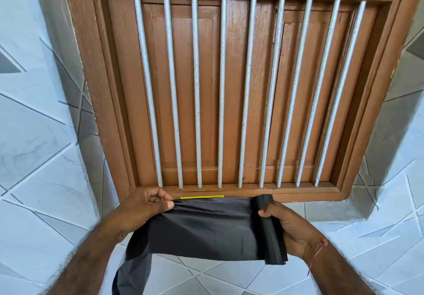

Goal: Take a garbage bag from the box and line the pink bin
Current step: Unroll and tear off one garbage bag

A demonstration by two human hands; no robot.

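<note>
Pinching bag edge (181, 205) in our left hand (142, 207) | right hand (291, 230) gripping roll (269, 228) | sheet (206, 230) stretching taut between, near the barred window (229, 88).

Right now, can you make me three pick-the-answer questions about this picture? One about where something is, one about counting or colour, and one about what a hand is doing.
1. Where is the yellow strip?
A. Just behind the black bag's top edge, at the window's foot
B. On the tiled wall at far left
C. Hanging from a bar

2. How many white bars cross the window?
A. Five
B. Nine
C. Fourteen

3. What is the right hand doing?
A. Lying flat on the tiles
B. Pointing at a bar
C. Holding the roll of bags

Answers:
1 A: the yellow strip peeks out above the black bag, below the window.
2 B: nine white bars stand side by side.
3 C: the right hand curls round the roll of bags, while the left hand pinches the bag's corner.
</note>
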